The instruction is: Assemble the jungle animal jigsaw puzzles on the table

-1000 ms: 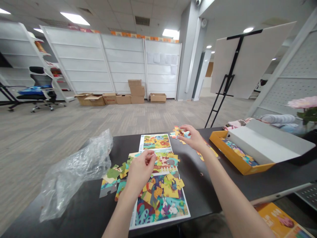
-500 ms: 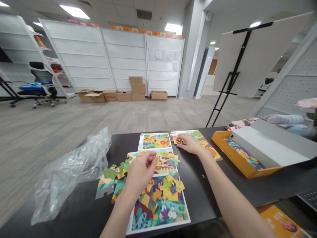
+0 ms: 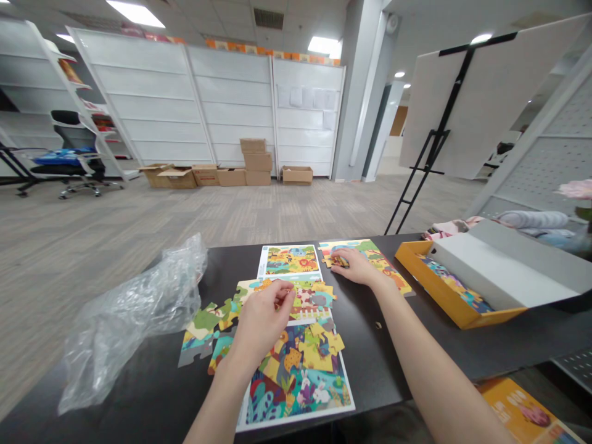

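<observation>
My right hand (image 3: 355, 267) is at the left part of a partly joined jigsaw puzzle (image 3: 380, 262) at the table's far side. Its fingers are closed on a small yellow-and-dark puzzle piece (image 3: 340, 261), which they partly cover. My left hand (image 3: 268, 308) is held over loose puzzle pieces (image 3: 292, 361), fingers curled and thumb against them. What they pinch, if anything, is hidden. Under the pieces lies a white-edged picture sheet (image 3: 319, 398) printed with animal scenes. More pieces (image 3: 203, 327) are spread to the left of my left hand.
A crumpled clear plastic bag (image 3: 139, 320) lies on the left of the black table (image 3: 365, 357). An open yellow box (image 3: 456, 302) with colourful contents stands at the right. Beyond it is a black easel (image 3: 430, 154). Another orange box (image 3: 518, 410) is low at the right.
The view has tilted slightly. My right fingers have shifted a little over the small piece at the puzzle's left side; my left hand keeps nearly the same place and curled pose.
</observation>
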`<control>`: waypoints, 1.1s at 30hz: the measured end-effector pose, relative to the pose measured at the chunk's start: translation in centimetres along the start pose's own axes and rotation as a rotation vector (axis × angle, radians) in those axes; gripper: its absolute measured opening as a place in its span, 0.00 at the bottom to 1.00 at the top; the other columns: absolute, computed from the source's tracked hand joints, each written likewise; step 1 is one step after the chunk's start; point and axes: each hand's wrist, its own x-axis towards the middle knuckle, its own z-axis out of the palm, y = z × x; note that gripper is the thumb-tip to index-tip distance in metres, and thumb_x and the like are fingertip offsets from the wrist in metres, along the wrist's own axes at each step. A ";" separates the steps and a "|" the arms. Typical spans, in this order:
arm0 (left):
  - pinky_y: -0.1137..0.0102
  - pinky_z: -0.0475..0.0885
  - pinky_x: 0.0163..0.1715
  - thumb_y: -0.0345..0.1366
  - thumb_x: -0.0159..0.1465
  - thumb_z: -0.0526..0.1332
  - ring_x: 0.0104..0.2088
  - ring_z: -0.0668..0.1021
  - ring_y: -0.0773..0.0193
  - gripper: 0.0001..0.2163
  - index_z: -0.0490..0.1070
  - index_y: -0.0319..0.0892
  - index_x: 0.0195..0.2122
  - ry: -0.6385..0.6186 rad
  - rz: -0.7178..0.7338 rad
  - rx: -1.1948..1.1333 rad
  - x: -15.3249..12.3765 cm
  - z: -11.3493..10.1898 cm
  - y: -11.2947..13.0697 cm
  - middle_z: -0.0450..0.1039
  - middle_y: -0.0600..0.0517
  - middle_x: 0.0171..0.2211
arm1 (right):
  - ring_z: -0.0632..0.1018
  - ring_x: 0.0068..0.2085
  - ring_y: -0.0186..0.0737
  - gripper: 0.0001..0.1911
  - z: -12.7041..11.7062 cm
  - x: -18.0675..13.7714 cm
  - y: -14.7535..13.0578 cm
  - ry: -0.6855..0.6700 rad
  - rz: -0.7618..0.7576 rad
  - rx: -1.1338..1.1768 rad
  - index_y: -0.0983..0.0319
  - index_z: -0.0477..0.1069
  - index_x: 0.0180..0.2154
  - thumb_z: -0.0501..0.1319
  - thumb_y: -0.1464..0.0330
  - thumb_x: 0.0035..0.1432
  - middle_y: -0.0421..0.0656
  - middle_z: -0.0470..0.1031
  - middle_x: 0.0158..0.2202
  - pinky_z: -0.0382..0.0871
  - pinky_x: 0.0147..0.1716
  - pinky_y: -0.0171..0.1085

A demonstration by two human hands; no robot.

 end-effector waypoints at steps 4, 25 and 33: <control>0.68 0.75 0.33 0.43 0.66 0.58 0.33 0.82 0.58 0.10 0.76 0.47 0.42 -0.010 0.007 0.009 0.1 0.1 -0.1 0.82 0.50 0.33 | 0.75 0.56 0.53 0.15 0.2 0.0 0.2 -0.003 -0.025 0.012 0.58 0.77 0.49 0.65 0.63 0.59 0.49 0.78 0.53 0.66 0.58 0.51; 0.67 0.75 0.35 0.42 0.66 0.58 0.35 0.82 0.58 0.10 0.75 0.46 0.42 -0.031 0.004 -0.008 0.2 0.0 0.3 0.82 0.51 0.34 | 0.77 0.55 0.55 0.16 -0.3 -0.1 -0.5 -0.023 -0.022 -0.061 0.59 0.77 0.49 0.63 0.61 0.61 0.50 0.79 0.51 0.67 0.56 0.50; 0.67 0.75 0.36 0.42 0.66 0.58 0.34 0.82 0.58 0.09 0.75 0.47 0.41 -0.037 0.012 0.006 0.2 0.0 0.4 0.82 0.51 0.34 | 0.76 0.55 0.54 0.16 0.0 0.0 -0.3 -0.005 -0.027 -0.050 0.58 0.77 0.49 0.63 0.59 0.61 0.49 0.78 0.52 0.67 0.57 0.51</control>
